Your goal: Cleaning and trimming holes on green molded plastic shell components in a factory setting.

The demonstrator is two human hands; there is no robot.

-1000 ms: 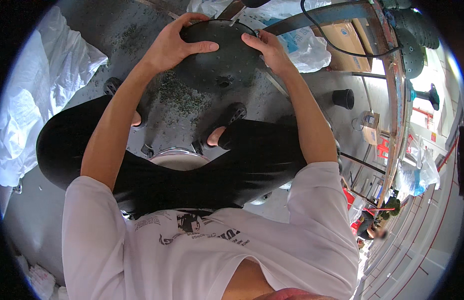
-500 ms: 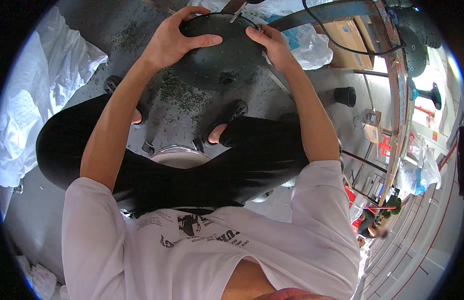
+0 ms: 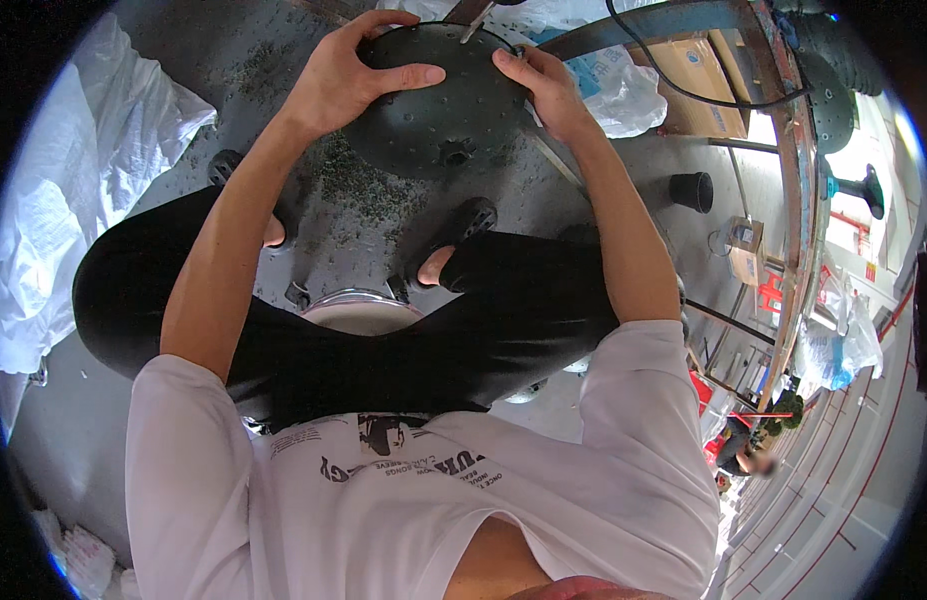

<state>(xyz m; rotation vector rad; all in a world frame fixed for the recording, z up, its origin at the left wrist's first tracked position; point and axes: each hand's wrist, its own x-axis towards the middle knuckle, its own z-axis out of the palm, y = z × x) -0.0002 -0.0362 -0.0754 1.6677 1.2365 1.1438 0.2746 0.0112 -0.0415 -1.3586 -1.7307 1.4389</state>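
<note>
A dark green, bowl-shaped piece with small holes or bumps dotted over it is held out beyond my knees. Toward me, its lower side carries one larger, rough-edged opening. My left hand grips its left side, thumb laid across the surface and fingers curled over the far rim. On the right edge, my right hand holds it with the thumb on top; most of those fingers are hidden. A thin metal tip stands at the far rim, touching or just above the piece; I cannot tell which.
Dark crumbs litter the floor below. A rusty metal frame with a black cable runs along the right. A cardboard box, clear plastic bags, a black pot and white sheeting surround me. Another person is far right.
The bowl-shaped piece has shifted very slightly, with both hands keeping the same grip. Little else differs.
</note>
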